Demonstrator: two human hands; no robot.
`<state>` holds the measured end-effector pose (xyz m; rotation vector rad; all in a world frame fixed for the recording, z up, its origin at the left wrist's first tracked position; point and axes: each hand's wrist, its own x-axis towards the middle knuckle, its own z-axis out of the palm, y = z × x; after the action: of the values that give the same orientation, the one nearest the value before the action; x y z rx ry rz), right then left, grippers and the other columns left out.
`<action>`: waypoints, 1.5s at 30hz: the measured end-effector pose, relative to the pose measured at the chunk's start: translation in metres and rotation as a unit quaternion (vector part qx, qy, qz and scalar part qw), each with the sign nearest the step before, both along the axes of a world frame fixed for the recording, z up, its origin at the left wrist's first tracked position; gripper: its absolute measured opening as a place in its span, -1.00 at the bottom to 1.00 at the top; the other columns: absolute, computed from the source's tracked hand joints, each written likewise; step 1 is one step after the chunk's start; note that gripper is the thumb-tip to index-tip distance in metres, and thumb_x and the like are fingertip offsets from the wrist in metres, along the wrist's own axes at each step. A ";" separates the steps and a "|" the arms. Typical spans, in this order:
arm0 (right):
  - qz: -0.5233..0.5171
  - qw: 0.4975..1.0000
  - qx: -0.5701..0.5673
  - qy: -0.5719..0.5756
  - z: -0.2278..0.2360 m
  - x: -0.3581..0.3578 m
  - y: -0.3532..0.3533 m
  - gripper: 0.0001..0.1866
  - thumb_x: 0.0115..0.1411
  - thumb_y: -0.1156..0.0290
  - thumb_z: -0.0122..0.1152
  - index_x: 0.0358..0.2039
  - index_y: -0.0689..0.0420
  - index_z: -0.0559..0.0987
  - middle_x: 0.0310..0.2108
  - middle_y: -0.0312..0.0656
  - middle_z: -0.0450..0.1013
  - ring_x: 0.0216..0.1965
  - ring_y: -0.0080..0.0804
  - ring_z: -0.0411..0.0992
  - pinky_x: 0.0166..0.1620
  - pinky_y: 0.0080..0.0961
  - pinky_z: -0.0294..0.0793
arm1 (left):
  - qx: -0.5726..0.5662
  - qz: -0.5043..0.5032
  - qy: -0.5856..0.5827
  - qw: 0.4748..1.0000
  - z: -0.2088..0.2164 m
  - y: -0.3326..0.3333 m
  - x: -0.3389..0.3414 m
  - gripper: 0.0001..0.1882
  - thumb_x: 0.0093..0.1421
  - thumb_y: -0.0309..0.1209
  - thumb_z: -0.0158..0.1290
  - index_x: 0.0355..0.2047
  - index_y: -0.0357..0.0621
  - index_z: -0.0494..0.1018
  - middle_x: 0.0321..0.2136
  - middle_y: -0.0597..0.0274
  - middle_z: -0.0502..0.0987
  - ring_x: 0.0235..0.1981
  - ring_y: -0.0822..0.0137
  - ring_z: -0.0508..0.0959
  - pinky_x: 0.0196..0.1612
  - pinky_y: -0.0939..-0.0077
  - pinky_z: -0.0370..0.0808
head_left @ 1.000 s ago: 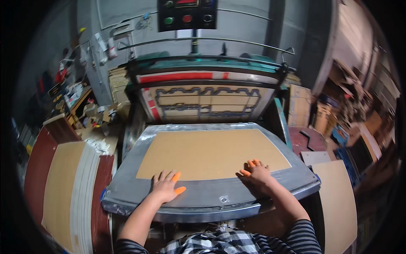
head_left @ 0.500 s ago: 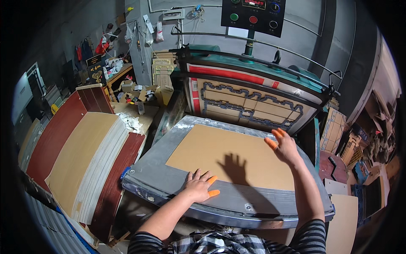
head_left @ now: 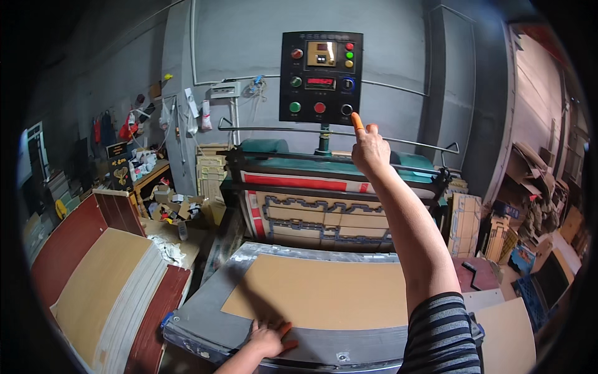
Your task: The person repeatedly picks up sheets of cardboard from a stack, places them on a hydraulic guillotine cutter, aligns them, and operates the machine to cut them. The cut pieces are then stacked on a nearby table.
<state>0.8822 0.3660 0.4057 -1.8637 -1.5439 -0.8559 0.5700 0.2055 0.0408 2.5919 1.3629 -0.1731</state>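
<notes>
My right hand (head_left: 372, 149) is raised toward the black control panel (head_left: 305, 65), empty, its index finger stretched out and the others partly bent. That fingertip, in an orange cover, is at the lower right of a black button (head_left: 347, 110); I cannot tell if it touches. Low down, my left hand (head_left: 266, 341) lies with spread fingers on the grey metal platen (head_left: 202, 308), by the near edge of a brown board sheet (head_left: 324, 290). The sheet lies flat on the platen. Behind it stands the upright cutting die (head_left: 296, 218), with dark lines on a tan board.
A stack of board sheets (head_left: 109, 290) sits at the left between dark red panels. A metal rail (head_left: 268, 129) crosses in front of the panel's post. More die boards (head_left: 464, 224) lean at the right, near another brown sheet (head_left: 507, 340). Farther left is a cluttered wooden table (head_left: 149, 177).
My right hand has risen from above the sheet to the control panel. My left hand remains on the platen near the sheet's front edge. The view has tilted up, showing the whole panel.
</notes>
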 end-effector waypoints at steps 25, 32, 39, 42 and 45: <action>0.209 0.971 -0.087 -0.075 -0.054 -0.002 -0.312 -0.51 0.02 0.40 0.29 -0.02 0.28 0.46 -0.35 -0.04 0.45 -0.37 -0.18 0.47 -0.30 -0.34 0.46 | 0.205 0.011 -0.148 0.967 0.120 0.188 0.070 -0.31 0.17 0.07 0.02 0.23 0.04 0.26 0.32 0.09 0.06 0.34 -0.09 -0.02 0.32 -0.15 -0.12; 0.148 0.979 -0.081 0.117 -0.162 0.062 -0.422 -0.34 -0.13 0.65 0.35 0.07 0.17 0.43 -0.30 -0.02 0.50 -0.41 -0.27 0.54 -0.35 -0.49 0.53 | 0.331 -0.130 -0.469 0.809 0.148 0.118 0.130 -0.58 0.06 -0.27 0.16 -0.05 -0.09 0.49 0.03 0.10 0.46 0.19 -0.01 0.31 0.27 0.00 0.12; 0.103 0.850 -0.081 0.510 -0.289 0.082 -0.460 -0.60 0.18 0.55 0.24 0.05 0.24 0.49 -0.26 -0.18 0.53 -0.24 -0.52 0.47 -0.13 -0.60 0.48 | 0.245 -0.294 -0.453 0.805 0.069 0.039 0.108 -0.69 0.11 -0.26 0.16 -0.17 -0.13 0.55 -0.06 0.11 0.52 0.06 0.03 0.45 0.14 0.15 0.35; 0.110 0.852 -0.078 0.505 -0.303 0.080 -0.457 -0.60 0.18 0.54 0.24 0.05 0.28 0.48 -0.24 -0.17 0.53 -0.22 -0.50 0.47 -0.12 -0.59 0.47 | 0.246 -0.309 -0.450 0.801 0.084 0.021 0.096 -0.70 0.10 -0.28 0.18 -0.18 -0.16 0.55 -0.09 0.12 0.54 0.04 0.06 0.47 0.11 0.18 0.38; 0.158 0.835 -0.043 0.526 -0.304 0.074 -0.448 -0.61 0.19 0.54 0.23 0.04 0.33 0.47 -0.18 -0.12 0.52 -0.16 -0.49 0.46 -0.06 -0.60 0.45 | 0.269 -0.308 -0.463 0.786 0.115 0.003 0.084 -0.70 0.06 -0.32 0.21 -0.20 -0.15 0.56 -0.11 0.16 0.54 0.01 0.11 0.49 0.08 0.23 0.41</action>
<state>0.9561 -0.0816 0.1021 -1.5801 -1.0751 0.3986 0.6539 0.2090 0.1554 2.7201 0.1842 1.3875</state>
